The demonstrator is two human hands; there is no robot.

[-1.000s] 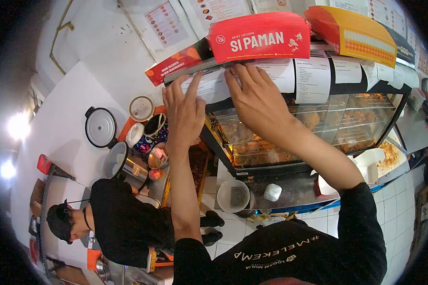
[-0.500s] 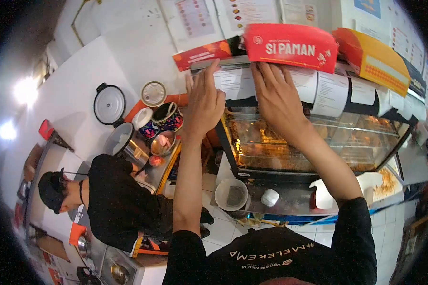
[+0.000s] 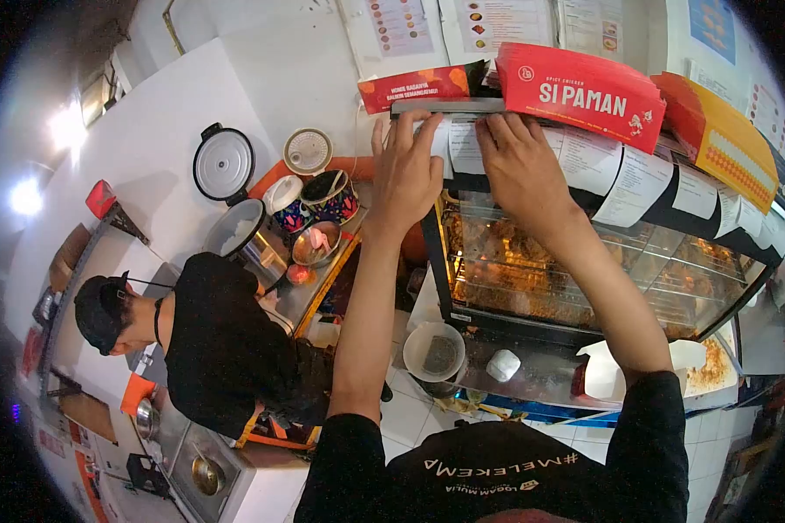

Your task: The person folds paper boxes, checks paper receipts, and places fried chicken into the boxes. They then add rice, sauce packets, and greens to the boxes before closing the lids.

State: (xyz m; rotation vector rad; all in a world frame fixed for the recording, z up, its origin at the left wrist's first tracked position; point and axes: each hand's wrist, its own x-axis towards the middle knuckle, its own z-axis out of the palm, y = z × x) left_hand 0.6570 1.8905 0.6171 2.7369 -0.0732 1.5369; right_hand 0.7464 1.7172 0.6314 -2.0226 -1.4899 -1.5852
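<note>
Both my hands are at the metal ticket rail (image 3: 462, 105) along the top of a glass food warmer (image 3: 575, 261). My left hand (image 3: 405, 174) rests its fingertips at the rail's left end, fingers spread and bent, thumb beside a white paper slip (image 3: 465, 146). My right hand (image 3: 525, 170) has its fingers bent together at the rail, over the slip's upper right edge. The slip hangs between the two hands. More printed slips (image 3: 634, 186) hang along the warmer's top to the right. Fried food shows behind the glass.
Red folded "SI PAMAN" boxes (image 3: 580, 94) and yellow ones (image 3: 734, 144) stand atop the warmer. Below are a clear tub (image 3: 434, 352), a white wrapped bundle (image 3: 503, 366) and an open white box (image 3: 603, 370). A co-worker (image 3: 227, 344) bends over the left counter near pots.
The view has shifted, so the scene sits further right. My right hand has moved from below the red boxes leftward along the rail, closer to my left hand, onto the slip's edge.
</note>
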